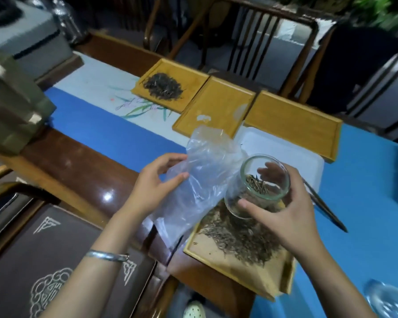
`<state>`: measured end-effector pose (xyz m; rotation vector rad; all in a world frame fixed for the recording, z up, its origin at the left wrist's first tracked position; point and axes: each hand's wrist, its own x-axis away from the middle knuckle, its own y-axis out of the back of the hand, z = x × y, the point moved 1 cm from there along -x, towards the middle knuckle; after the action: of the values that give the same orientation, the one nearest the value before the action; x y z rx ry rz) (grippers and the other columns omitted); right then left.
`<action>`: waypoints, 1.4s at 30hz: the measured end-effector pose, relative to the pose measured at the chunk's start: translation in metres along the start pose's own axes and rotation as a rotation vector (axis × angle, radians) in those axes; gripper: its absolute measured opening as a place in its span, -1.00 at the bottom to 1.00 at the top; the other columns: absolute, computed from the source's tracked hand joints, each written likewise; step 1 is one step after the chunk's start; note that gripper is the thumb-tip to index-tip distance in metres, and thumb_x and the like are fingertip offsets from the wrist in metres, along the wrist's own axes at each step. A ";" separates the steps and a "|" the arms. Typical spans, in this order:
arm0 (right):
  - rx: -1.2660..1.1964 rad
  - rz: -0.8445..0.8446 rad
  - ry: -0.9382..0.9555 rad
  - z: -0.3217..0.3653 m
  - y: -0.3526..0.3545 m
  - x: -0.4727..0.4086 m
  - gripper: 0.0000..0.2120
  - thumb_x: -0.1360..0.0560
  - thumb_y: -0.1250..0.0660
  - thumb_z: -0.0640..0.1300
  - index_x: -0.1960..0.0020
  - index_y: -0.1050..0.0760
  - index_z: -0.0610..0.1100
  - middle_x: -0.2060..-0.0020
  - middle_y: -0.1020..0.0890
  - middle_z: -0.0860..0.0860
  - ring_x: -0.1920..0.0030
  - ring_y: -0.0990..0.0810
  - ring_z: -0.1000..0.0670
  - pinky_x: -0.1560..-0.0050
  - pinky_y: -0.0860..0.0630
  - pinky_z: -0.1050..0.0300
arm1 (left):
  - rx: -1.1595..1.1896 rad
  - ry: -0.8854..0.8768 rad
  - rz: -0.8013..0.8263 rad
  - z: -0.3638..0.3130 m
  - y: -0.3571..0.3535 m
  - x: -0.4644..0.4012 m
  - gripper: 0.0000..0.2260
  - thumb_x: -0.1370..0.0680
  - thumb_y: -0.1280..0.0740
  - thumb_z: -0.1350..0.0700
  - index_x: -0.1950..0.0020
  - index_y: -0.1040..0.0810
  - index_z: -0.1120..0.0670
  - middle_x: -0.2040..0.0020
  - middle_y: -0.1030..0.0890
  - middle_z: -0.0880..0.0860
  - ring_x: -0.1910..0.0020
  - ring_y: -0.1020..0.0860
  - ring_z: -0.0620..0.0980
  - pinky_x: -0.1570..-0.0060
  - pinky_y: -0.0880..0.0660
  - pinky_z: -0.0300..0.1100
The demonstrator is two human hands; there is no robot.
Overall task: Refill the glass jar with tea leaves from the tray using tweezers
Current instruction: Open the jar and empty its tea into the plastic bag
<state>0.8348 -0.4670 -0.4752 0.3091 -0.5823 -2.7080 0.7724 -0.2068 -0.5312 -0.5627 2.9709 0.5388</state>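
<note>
My right hand [287, 210] grips a clear glass jar [257, 187], tilted with its mouth facing me, over the near wooden tray [218, 251]. A few tea leaves lie inside the jar. A heap of brown tea leaves [241, 239] covers the tray under it. My left hand [154, 182] pinches the edge of a crumpled clear plastic bag [202, 177] just left of the jar. Dark tweezers [324, 206] lie on the blue cloth to the right of my right hand.
Three more wooden trays sit across the table; the far left tray [193, 74] holds a pile of dark tea [163, 86]. A white tray [285, 148] lies behind the jar. A glass lid [391, 299] sits at the bottom right. Dark boxes [55, 260] are at the bottom left.
</note>
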 end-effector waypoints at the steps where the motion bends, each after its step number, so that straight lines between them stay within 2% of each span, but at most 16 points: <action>1: -0.005 0.014 0.000 0.000 0.015 0.005 -0.31 -0.17 -0.57 0.21 -0.23 -0.39 0.19 -0.12 -0.56 0.27 -0.17 -0.53 0.23 -0.06 -0.43 0.46 | 0.020 0.004 0.042 -0.010 -0.011 -0.001 -0.69 -0.51 -0.47 0.17 -0.11 -0.55 -0.21 -0.10 -0.61 -0.39 -0.16 -0.54 -0.37 -0.15 -0.39 -0.49; 6: -0.019 0.083 -0.056 -0.015 0.099 0.042 -0.20 -0.18 -0.60 0.12 -0.34 -0.36 0.11 -0.23 -0.52 0.17 -0.29 -0.48 0.11 -0.32 -0.42 0.04 | 0.076 0.010 0.286 -0.059 -0.085 -0.012 -0.70 -0.53 -0.45 0.14 -0.11 -0.55 -0.25 -0.13 -0.59 -0.41 -0.22 -0.50 -0.39 -0.13 -0.38 -0.51; 8: -0.008 0.095 -0.081 -0.023 0.133 0.059 -0.14 -0.17 -0.61 0.10 -0.39 -0.32 0.12 -0.38 -0.40 0.20 -0.40 -0.36 0.12 -0.40 -0.34 0.01 | 0.099 0.010 0.394 -0.076 -0.120 -0.013 -0.67 -0.51 -0.47 0.15 -0.08 -0.58 -0.28 -0.13 -0.62 -0.35 -0.22 -0.52 -0.34 -0.11 -0.39 -0.49; 11: 0.040 0.094 -0.082 -0.034 0.181 0.082 -0.27 -0.14 -0.61 0.11 -0.24 -0.40 0.18 -0.50 -0.19 0.22 -0.49 -0.19 0.14 -0.42 -0.24 -0.01 | 0.101 0.013 0.526 -0.096 -0.170 -0.010 -0.62 -0.50 -0.47 0.17 -0.05 -0.61 -0.35 -0.10 -0.64 -0.31 -0.19 -0.56 -0.31 -0.12 -0.43 -0.44; 16: 0.060 0.077 -0.196 -0.056 0.243 0.118 -0.31 -0.15 -0.63 0.02 -0.21 -0.42 0.15 -0.34 -0.44 0.16 -0.40 -0.33 0.20 -0.40 -0.30 -0.02 | 0.077 0.033 0.673 -0.129 -0.248 -0.004 -0.69 -0.49 -0.49 0.15 -0.09 -0.63 -0.25 -0.13 -0.65 -0.24 -0.21 -0.56 -0.24 -0.23 -0.49 -0.22; 18: 0.066 0.059 -0.218 -0.063 0.260 0.129 -0.33 -0.17 -0.63 0.00 -0.21 -0.44 0.11 -0.24 -0.50 0.20 -0.33 -0.41 0.18 -0.33 -0.36 0.11 | 0.051 0.066 0.720 -0.143 -0.275 -0.001 -0.70 -0.45 -0.50 0.07 -0.13 -0.64 -0.21 -0.18 -0.65 -0.12 -0.25 -0.56 -0.11 -0.29 -0.48 -0.06; 21: 0.071 0.027 -0.206 -0.069 0.280 0.143 -0.33 -0.18 -0.63 0.01 -0.22 -0.44 0.06 -0.15 -0.52 0.18 -0.24 -0.48 0.13 -0.19 -0.38 0.33 | -0.040 0.074 0.758 -0.159 -0.302 0.005 -0.63 -0.46 -0.53 0.17 -0.24 -0.59 -0.04 -0.24 -0.62 -0.03 -0.26 -0.54 -0.09 -0.34 -0.45 0.08; 23: 0.076 0.020 -0.201 -0.070 0.289 0.150 -0.32 -0.17 -0.63 0.03 -0.23 -0.44 0.07 -0.13 -0.51 0.18 -0.23 -0.48 0.14 -0.15 -0.36 0.39 | -0.131 0.048 0.745 -0.168 -0.310 0.012 -0.59 -0.48 -0.51 0.19 -0.28 -0.56 -0.08 -0.26 -0.58 -0.16 -0.24 -0.49 -0.32 -0.32 -0.44 -0.03; 25: 0.072 0.019 -0.190 -0.068 0.296 0.156 -0.31 -0.17 -0.62 0.04 -0.24 -0.43 0.07 -0.14 -0.49 0.17 -0.23 -0.48 0.13 -0.17 -0.37 0.37 | -0.160 0.045 0.609 -0.179 -0.311 0.020 -0.60 -0.52 -0.45 0.18 -0.30 -0.54 -0.15 -0.27 -0.51 -0.28 -0.23 -0.40 -0.47 -0.26 -0.40 -0.14; 29: 0.078 0.043 -0.139 -0.058 0.298 0.161 -0.29 -0.17 -0.62 0.02 -0.25 -0.42 0.09 -0.15 -0.47 0.20 -0.23 -0.48 0.14 -0.15 -0.35 0.43 | -0.063 0.122 0.279 -0.209 -0.312 0.038 -0.79 -0.54 -0.43 0.00 -0.17 -0.59 -0.09 -0.18 -0.61 -0.08 -0.21 -0.54 -0.08 -0.17 -0.47 -0.10; 30: 0.084 0.062 -0.118 -0.056 0.297 0.161 -0.30 -0.18 -0.62 0.01 -0.25 -0.42 0.10 -0.15 -0.46 0.20 -0.23 -0.48 0.14 -0.15 -0.34 0.43 | -0.036 0.171 0.271 -0.218 -0.315 0.041 -0.71 -0.49 -0.46 -0.11 -0.16 -0.57 -0.07 -0.17 -0.60 -0.05 -0.19 -0.56 -0.03 -0.13 -0.49 -0.12; 32: 0.102 0.106 -0.073 -0.051 0.291 0.158 -0.29 -0.18 -0.61 -0.01 -0.26 -0.41 0.09 -0.15 -0.45 0.18 -0.22 -0.48 0.14 -0.16 -0.36 0.41 | -0.057 0.267 0.380 -0.232 -0.324 0.048 -0.38 -0.30 -0.41 -0.35 -0.28 -0.48 -0.12 -0.26 -0.51 -0.04 -0.24 -0.50 -0.04 -0.20 -0.46 -0.09; 34: 0.115 0.147 -0.043 -0.048 0.284 0.155 -0.28 -0.18 -0.61 -0.01 -0.27 -0.40 0.09 -0.15 -0.44 0.17 -0.22 -0.48 0.15 -0.19 -0.39 0.33 | -0.145 0.285 0.568 -0.241 -0.336 0.054 -0.15 -0.20 -0.37 -0.45 -0.45 -0.32 -0.21 -0.35 -0.38 -0.05 -0.34 -0.38 -0.06 -0.35 -0.35 -0.05; 36: 0.113 0.172 -0.038 -0.046 0.276 0.154 -0.28 -0.18 -0.60 0.00 -0.27 -0.39 0.11 -0.16 -0.43 0.18 -0.23 -0.47 0.15 -0.21 -0.42 0.25 | -0.166 0.294 0.689 -0.241 -0.344 0.053 -0.18 -0.33 -0.47 -0.33 -0.52 -0.22 -0.24 -0.46 -0.31 -0.04 -0.45 -0.29 -0.04 -0.40 -0.27 -0.09; 39: 0.116 0.193 -0.040 -0.045 0.269 0.155 -0.28 -0.19 -0.59 0.04 -0.28 -0.38 0.13 -0.18 -0.40 0.21 -0.24 -0.47 0.15 -0.21 -0.44 0.17 | -0.105 0.359 0.750 -0.232 -0.342 0.049 -0.32 -0.45 -0.51 -0.08 -0.50 -0.27 -0.23 -0.51 -0.29 -0.03 -0.49 -0.26 -0.05 -0.37 -0.27 -0.13; 42: 0.135 0.217 -0.023 -0.043 0.263 0.155 -0.28 -0.20 -0.58 0.06 -0.29 -0.36 0.16 -0.20 -0.40 0.23 -0.25 -0.47 0.15 -0.20 -0.46 0.12 | -0.097 0.390 0.781 -0.225 -0.333 0.048 -0.30 -0.41 -0.53 -0.14 -0.48 -0.32 -0.21 -0.40 -0.34 -0.09 -0.32 -0.29 -0.16 -0.22 -0.27 -0.20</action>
<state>0.7821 -0.7660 -0.4214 0.2348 -0.7612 -2.4723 0.8490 -0.5923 -0.4357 0.6095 3.4795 0.6756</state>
